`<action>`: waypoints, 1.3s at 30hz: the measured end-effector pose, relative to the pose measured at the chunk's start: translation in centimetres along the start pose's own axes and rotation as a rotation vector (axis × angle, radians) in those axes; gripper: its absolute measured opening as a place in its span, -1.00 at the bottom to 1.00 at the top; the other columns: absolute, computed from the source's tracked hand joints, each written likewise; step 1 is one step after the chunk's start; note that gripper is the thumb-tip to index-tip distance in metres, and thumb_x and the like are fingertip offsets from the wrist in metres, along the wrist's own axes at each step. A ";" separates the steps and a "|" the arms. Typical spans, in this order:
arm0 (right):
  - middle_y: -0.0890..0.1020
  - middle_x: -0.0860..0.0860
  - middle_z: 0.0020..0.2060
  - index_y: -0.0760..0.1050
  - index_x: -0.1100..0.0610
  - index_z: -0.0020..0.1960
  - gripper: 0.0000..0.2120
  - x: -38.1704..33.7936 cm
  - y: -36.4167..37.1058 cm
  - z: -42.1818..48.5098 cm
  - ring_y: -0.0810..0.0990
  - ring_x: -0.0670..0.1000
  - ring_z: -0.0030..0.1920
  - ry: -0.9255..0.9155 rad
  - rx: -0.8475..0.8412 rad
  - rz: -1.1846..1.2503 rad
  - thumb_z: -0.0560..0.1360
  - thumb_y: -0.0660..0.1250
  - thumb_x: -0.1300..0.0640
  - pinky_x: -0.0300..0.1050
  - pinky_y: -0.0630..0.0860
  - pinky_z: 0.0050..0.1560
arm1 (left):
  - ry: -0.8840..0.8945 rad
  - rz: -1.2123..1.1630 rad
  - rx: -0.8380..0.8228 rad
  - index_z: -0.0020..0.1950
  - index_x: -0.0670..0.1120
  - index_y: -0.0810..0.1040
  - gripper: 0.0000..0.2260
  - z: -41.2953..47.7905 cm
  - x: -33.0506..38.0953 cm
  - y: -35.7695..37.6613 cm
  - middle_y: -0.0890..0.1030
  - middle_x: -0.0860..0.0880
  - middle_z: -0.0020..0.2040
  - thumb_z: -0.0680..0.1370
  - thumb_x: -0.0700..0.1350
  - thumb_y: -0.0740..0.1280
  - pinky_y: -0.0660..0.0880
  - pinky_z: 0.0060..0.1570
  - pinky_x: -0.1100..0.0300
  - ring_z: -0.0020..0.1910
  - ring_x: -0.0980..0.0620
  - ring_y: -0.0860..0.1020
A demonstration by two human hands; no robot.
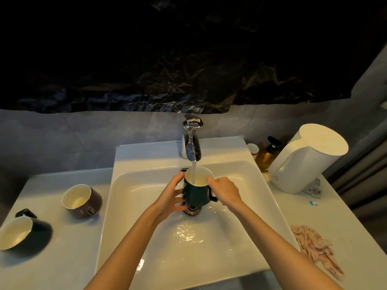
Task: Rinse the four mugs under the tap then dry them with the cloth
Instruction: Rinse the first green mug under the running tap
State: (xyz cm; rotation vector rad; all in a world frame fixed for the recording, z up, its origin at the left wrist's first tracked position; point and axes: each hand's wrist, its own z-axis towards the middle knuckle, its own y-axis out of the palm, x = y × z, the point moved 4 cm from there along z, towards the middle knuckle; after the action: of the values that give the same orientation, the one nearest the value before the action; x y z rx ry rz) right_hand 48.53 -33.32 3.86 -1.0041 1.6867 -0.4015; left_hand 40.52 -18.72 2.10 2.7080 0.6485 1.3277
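Now both hands — left hand (172,196), right hand (225,190) — curl around the green mug (196,194), upright under the running tap (192,143).

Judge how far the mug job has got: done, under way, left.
Done: nothing plainly finished. Under way: left hand and right hand hold the green mug under the running tap. Left: brown mug, dark mug and cloth sit on the counter. No fourth mug shows.

Black plastic sheeting (188,59) above grey tiles (62,139)
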 end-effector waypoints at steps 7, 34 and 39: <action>0.50 0.01 -0.39 0.45 0.15 -0.29 -0.48 -1.3 0.9 -0.5 0.49 0.02 -0.32 -0.085 -0.019 -0.026 0.59 0.05 -0.21 -0.05 0.49 -0.22 | -0.041 -0.127 0.000 0.37 0.03 0.33 -0.55 -0.4 -0.5 0.0 0.37 -0.17 0.37 0.53 0.12 0.31 0.58 0.00 -0.15 0.28 -0.28 0.44; 0.39 -0.13 0.39 0.37 -0.08 0.38 -0.61 -6.8 -6.5 -3.3 0.38 -0.20 0.26 -0.640 0.284 0.082 0.59 0.18 0.19 -0.29 0.35 0.22 | 0.221 0.086 0.130 0.33 0.15 0.43 -0.65 -3.9 0.0 -2.4 0.38 -0.09 0.33 0.56 -0.11 0.28 0.60 -0.02 -0.14 0.26 -0.18 0.39; 0.57 0.04 0.10 0.45 0.05 0.07 -0.82 0.1 -1.6 -4.6 0.55 -0.05 -0.11 -0.190 -0.062 0.306 0.64 0.13 -0.01 -0.05 0.56 -0.04 | 0.289 0.066 0.130 0.37 0.14 0.39 -0.55 -5.2 -0.4 -2.8 0.36 -0.09 0.34 0.55 -0.24 0.29 0.60 0.00 -0.10 0.26 -0.19 0.41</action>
State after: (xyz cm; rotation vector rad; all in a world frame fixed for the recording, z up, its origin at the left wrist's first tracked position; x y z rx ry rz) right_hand 44.99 -35.31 6.60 -0.7848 1.6535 -0.0515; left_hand 35.30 -17.01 4.42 2.6802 0.6934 1.7737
